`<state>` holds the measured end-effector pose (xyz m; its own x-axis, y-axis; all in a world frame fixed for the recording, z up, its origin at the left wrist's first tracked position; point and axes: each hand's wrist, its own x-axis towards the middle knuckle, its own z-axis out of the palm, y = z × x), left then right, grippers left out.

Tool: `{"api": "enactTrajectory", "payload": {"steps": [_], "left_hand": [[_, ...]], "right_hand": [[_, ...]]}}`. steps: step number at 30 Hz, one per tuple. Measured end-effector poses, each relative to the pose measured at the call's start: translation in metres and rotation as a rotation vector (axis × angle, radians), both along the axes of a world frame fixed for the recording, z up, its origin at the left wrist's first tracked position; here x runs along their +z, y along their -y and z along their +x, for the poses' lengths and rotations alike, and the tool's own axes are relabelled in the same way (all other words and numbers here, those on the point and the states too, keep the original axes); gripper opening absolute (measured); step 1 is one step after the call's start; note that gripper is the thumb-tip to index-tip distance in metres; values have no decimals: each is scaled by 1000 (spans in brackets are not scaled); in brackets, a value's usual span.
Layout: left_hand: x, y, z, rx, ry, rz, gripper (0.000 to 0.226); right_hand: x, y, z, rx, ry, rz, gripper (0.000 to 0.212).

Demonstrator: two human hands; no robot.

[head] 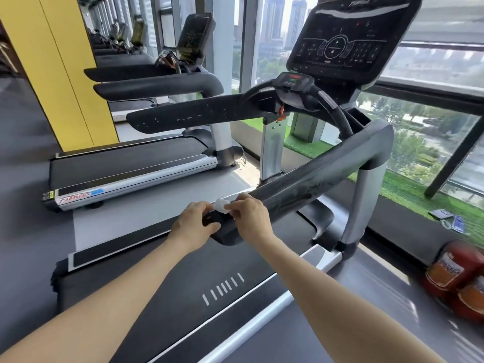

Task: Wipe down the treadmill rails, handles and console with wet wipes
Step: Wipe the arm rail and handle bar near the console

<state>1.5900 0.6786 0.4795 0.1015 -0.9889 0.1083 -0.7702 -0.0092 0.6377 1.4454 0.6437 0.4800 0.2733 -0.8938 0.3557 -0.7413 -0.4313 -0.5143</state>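
Both hands meet at the near end of the treadmill's right handrail (309,176)
The left hand (195,226) curls over the rail's end cap, fingers wrapped on the black padding; the right hand (251,218) pinches a crumpled white wet wipe (222,205) between thumb and fingertips, the wipe pressed on the rail top just between the two hands' fingers; the console (348,40) stands well beyond them
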Motion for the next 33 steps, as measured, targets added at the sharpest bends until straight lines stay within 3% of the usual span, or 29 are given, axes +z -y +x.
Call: {"api": "enactTrajectory", "payload": {"steps": [3,6,10,14,17,21,27,33], "left_hand": [[-4,-3,0,34,-44,5,41],[-8,-4,1,57,-88,-10,36],[-16,-4,-2,109,-125,-66,38],[-16,-1,-2,132,-107,-88,39],[-15,-1,-1,128,-106,-96,39],[-14,-2,0,114,-110,-108,32],[-15,0,0,110,-146,-101,43],[-16,3,2,100,-138,-97,41]], "right_hand": [[9,3,-7,78,51,113,27],[23,22,-30,-91,199,76,30],[15,42,-47,-233,86,84,40],[-4,19,-20,-94,54,21,41],[-6,-6,0,28,72,1,30],[-2,-22,8,235,78,90,26],[7,22,-24,-194,124,16,34],[-10,-8,11,-9,120,-8,24]]}}
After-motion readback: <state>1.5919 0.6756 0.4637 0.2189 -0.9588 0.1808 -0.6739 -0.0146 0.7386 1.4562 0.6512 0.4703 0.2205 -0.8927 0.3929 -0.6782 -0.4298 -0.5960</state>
